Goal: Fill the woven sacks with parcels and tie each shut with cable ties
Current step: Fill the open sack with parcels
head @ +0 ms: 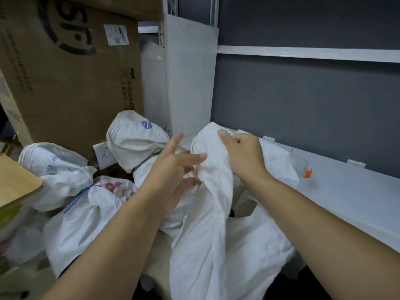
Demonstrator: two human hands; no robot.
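A white woven sack (207, 239) stands in front of me, its top bunched into a neck. My right hand (242, 154) grips that gathered neck from the right, fingers curled round the fabric. My left hand (175, 167) hovers at the neck's left side with fingers spread and straight, fingertips touching the cloth. Three filled sacks lie to the left: one with a blue cable tie (78, 199) round its neck (73, 224), one behind it (58, 169), and one with blue print (134, 139) further back.
A large cardboard box (71, 68) fills the upper left. A white shelf (346, 191) runs along the right under a grey wall, with an orange-tipped object (307, 173) on it. A white metal upright (188, 83) stands behind the sacks. A wooden board corner (17, 180) juts in at left.
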